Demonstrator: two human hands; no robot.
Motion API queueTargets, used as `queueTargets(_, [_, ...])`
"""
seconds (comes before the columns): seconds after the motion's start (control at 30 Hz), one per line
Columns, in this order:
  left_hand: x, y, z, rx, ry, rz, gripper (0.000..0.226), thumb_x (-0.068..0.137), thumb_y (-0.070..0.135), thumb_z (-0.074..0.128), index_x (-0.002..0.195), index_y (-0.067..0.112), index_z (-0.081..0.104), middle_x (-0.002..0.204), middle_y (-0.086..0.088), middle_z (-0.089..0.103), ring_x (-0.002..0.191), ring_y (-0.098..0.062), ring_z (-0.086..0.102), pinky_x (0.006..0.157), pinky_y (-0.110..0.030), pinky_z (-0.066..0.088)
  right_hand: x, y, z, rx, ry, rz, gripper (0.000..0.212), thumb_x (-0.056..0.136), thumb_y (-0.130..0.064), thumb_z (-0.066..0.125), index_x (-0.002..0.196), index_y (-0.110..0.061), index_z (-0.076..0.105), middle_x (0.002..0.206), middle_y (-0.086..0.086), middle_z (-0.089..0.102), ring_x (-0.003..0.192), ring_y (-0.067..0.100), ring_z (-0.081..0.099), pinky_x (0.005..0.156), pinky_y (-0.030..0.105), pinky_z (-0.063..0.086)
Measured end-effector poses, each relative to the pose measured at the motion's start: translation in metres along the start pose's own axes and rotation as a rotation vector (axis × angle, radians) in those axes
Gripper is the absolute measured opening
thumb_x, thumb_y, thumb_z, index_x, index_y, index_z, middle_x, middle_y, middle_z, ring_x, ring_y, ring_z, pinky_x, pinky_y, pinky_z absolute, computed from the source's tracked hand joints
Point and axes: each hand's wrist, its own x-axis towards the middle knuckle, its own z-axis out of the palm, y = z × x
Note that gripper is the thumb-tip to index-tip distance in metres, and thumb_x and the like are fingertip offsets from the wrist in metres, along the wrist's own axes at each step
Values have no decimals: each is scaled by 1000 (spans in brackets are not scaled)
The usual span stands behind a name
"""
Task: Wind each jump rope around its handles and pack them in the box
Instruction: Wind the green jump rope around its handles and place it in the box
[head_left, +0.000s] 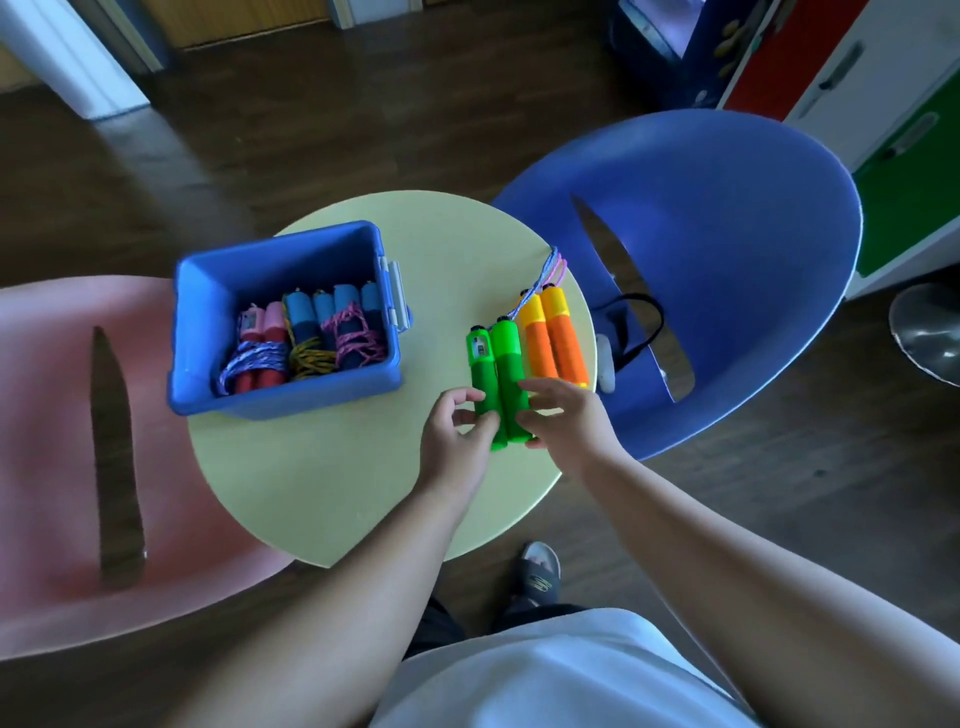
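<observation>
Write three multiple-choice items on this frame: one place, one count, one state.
1. The orange handles lie: A in the box, B on the table, C on a chair.
2. Wound ropes in the box: A one, B three, C five.
3. The green handles' rope is: A wound round them, B unwound, C missing.
Key: B, they rest on the table beside the green handles; B, three bundles show in the box; B, the rope trails off toward the table's far edge.

No legible txt or nos.
</observation>
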Motion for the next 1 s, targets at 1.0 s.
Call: queueTargets(1.0, [92,306,-86,-354,-231,256,31,91,-10,63,110,14,68,112,-26,70,70,-42,74,55,-35,63,113,-266,-58,171,-52,-156,72,88,5,73,146,-29,47,121,14,52,95,33,68,79,43,63])
